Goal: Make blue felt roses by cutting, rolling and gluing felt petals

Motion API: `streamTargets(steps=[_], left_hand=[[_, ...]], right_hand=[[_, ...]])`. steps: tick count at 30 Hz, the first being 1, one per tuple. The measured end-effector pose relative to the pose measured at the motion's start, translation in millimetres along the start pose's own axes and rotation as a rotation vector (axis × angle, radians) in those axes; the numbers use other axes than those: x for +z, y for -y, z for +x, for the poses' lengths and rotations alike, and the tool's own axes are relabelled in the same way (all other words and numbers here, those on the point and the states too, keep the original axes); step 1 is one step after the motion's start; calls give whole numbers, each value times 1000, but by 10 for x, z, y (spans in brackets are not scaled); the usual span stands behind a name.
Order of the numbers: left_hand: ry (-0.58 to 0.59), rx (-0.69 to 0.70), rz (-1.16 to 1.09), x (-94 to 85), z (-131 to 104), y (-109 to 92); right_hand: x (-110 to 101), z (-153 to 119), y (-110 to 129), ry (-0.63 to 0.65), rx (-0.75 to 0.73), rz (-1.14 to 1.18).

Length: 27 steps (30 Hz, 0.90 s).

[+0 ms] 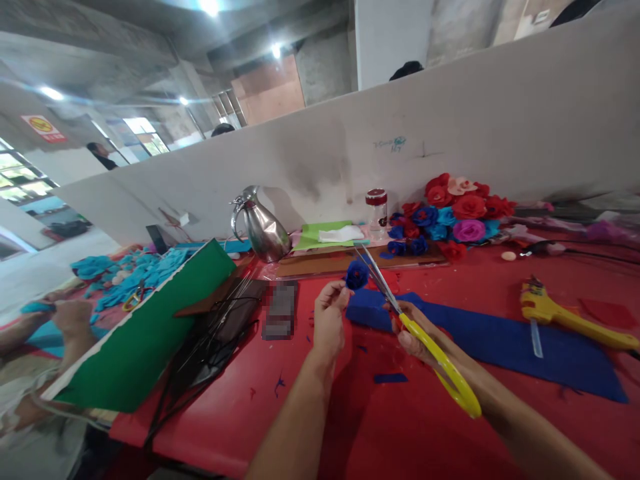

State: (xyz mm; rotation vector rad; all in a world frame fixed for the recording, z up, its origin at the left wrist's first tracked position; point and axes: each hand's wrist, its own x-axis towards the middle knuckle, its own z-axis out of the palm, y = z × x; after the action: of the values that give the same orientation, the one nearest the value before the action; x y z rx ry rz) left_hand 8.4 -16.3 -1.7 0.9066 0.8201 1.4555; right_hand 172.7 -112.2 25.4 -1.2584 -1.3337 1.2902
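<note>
Between the fingertips of my left hand is a small blue paper flower, held up above the table. My right hand is closed around a pair of scissors with yellow handles. Their metal blades are parted and point up beside the flower's right edge. Beneath both hands a long strip of blue crepe paper lies across the red table. A small blue paper scrap rests on the table in front of it.
A yellow glue gun lies on the blue paper at right. Finished paper flowers are heaped at the back, near a glass jar and a metal jug. A green board leans at left, beyond it a co-worker's hands.
</note>
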Motion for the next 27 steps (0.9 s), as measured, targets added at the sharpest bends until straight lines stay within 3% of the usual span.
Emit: streamTargets(steps=[13,27], left_hand=[[34,-32,3,9,-17,-10],[36,-55,-4,44,-36,-46]], right_hand=[[3,47,-34,-46,-37,-52],[9,71,-82,-47,-22,42]])
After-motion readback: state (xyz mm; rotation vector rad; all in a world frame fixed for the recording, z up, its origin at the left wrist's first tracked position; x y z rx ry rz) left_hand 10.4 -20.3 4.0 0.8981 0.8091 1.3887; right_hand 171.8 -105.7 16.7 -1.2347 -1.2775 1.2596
